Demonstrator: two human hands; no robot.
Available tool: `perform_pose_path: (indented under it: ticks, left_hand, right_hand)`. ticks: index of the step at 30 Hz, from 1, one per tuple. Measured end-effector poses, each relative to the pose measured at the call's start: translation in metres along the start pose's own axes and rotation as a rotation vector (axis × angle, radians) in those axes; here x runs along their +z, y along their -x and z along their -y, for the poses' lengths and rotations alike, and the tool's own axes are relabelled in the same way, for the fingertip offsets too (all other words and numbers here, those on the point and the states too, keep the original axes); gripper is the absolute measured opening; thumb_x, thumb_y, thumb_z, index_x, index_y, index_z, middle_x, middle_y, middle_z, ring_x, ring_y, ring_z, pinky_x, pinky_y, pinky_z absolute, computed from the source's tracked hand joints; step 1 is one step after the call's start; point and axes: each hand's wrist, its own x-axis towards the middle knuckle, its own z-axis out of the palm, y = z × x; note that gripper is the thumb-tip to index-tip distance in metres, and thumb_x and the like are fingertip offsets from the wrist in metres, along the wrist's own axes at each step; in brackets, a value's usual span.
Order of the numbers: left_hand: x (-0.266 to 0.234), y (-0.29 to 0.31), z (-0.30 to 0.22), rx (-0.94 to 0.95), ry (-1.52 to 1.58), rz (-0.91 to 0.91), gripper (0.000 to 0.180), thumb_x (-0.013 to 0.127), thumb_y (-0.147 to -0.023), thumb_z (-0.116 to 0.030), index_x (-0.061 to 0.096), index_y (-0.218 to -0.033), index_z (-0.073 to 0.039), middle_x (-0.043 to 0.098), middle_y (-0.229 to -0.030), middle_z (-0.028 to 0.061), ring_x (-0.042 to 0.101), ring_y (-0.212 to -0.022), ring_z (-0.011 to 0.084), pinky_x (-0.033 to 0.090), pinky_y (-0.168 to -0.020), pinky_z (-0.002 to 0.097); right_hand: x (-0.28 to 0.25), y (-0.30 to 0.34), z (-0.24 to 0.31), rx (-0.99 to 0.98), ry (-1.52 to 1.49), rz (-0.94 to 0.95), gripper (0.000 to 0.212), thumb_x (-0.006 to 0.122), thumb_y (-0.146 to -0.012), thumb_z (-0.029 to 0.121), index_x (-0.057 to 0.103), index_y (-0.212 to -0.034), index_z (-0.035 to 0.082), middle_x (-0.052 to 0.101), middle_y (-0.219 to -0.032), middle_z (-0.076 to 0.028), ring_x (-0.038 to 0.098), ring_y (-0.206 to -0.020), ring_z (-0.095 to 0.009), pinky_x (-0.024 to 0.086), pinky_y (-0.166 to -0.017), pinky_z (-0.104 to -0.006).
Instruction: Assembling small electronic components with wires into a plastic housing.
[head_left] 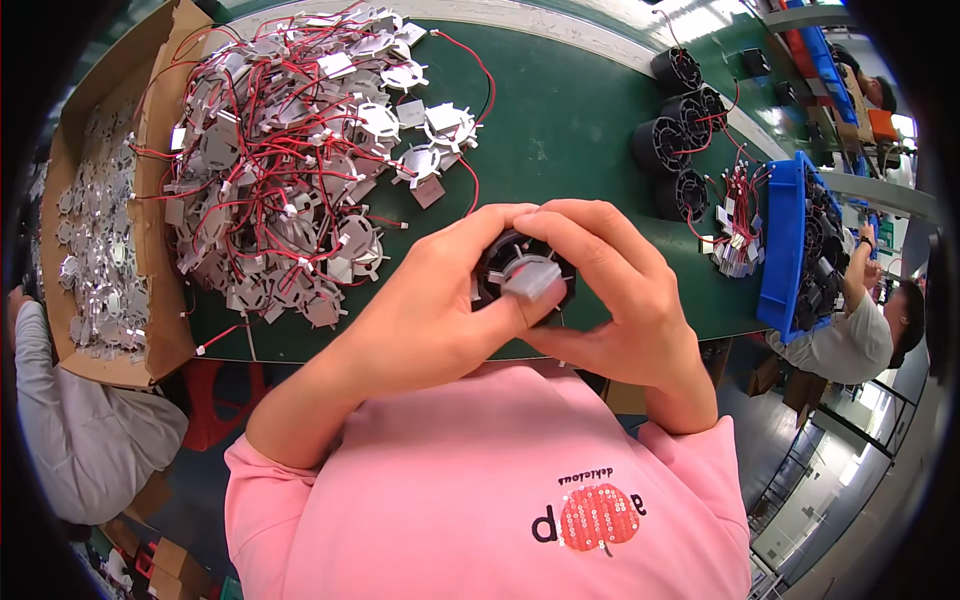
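Observation:
Close to my chest, above the near edge of the green table, both hands are wrapped around a round black plastic housing [510,244]. My left hand [425,300] grips its left side, with the thumb pressed against a pale grey-white piece [534,281] that sits in the housing's opening. Curled over the far rim and right side is my right hand [625,290], its thumb low near the bottom. Fingers cover most of the housing, so how the pale piece is seated cannot be made out. Nearby lies a large heap of white spoked plates with red wires [290,160].
A cardboard box [160,240] with more pale parts stands at far left. Several black cylindrical housings [660,145] stand at back right. Beside them lie a bundle of red-wired white parts [738,225] and a blue crate [785,245] of black parts. Co-workers sit on both sides.

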Motion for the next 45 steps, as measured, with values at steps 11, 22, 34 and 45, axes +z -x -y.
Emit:
perform_pose_path:
  ticks: [11,22,34,45]
  left_hand:
    - [0.005,-0.008,0.014,0.203,0.021,-0.117,0.035,0.067,-0.085,-0.007,0.058,-0.118,0.001,0.062,-0.085,0.0067,0.054,-0.068,0.0116,0.044,-0.059,0.0223]
    - [-0.016,0.002,0.004,0.386,-0.142,-0.122,0.011,0.066,-0.087,-0.003,0.065,-0.098,0.001,0.061,-0.085,0.0053,0.047,-0.057,0.0088,0.040,-0.052,0.0208]
    - [0.001,0.006,-0.012,0.521,-0.241,-0.421,0.008,0.064,-0.087,-0.001,0.067,-0.095,0.001,0.057,-0.105,0.0080,0.050,-0.070,0.0100,0.038,-0.054,0.0192]
    - [-0.007,0.018,-0.018,0.763,-0.611,-0.517,0.036,0.053,-0.080,0.000,0.063,-0.114,-0.005,0.054,-0.125,0.0139,0.053,-0.109,0.0249,0.046,-0.092,0.0353]
  right_hand:
    - [0.009,-0.008,-0.004,-0.023,0.122,-0.044,0.065,0.080,-0.057,0.003,0.059,-0.119,0.006,0.059,-0.107,-0.007,0.058,-0.074,-0.017,0.048,-0.059,-0.0266]
    - [-0.028,-0.011,-0.001,0.195,-0.167,-0.062,0.069,0.080,-0.047,0.004,0.062,-0.114,0.004,0.058,-0.106,-0.009,0.056,-0.087,-0.018,0.046,-0.075,-0.0272]
    - [-0.030,-0.009,0.007,0.202,-0.425,-0.140,0.073,0.088,-0.041,0.014,0.063,-0.109,0.001,0.058,-0.102,-0.007,0.054,-0.082,-0.015,0.045,-0.071,-0.0230]
    - [-0.030,-0.005,0.025,0.174,-0.186,-0.168,0.088,0.093,-0.032,0.031,0.062,-0.108,0.000,0.058,-0.101,-0.010,0.056,-0.085,-0.018,0.046,-0.074,-0.0269]
